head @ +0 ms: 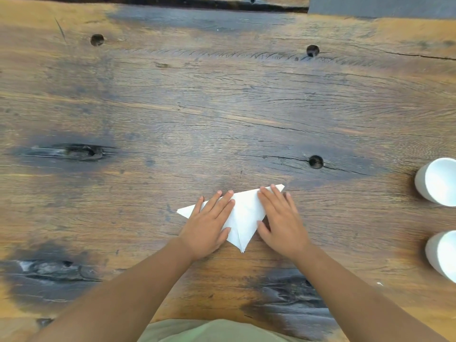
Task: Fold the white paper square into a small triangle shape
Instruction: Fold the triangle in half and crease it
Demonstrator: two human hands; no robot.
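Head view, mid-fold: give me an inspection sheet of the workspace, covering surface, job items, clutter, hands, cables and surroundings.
Surface: wooden table, weathered, with dark stains, cracks and several round holes.
Job's things: white paper already folded into a triangle, lying flat, its long edge away from the person and its point toward them; a crease runs down the middle.
Clutter: two white cups at the right edge, partly out of frame, apart from the paper.
Hands: left hand flat on the paper's left half, fingers spread; right hand flat, its fingers on the paper's right corner. Neither grips anything.
Cables: nothing seen.
Surroundings: a grey slab past the far right of the table; the person's green garment at the bottom.
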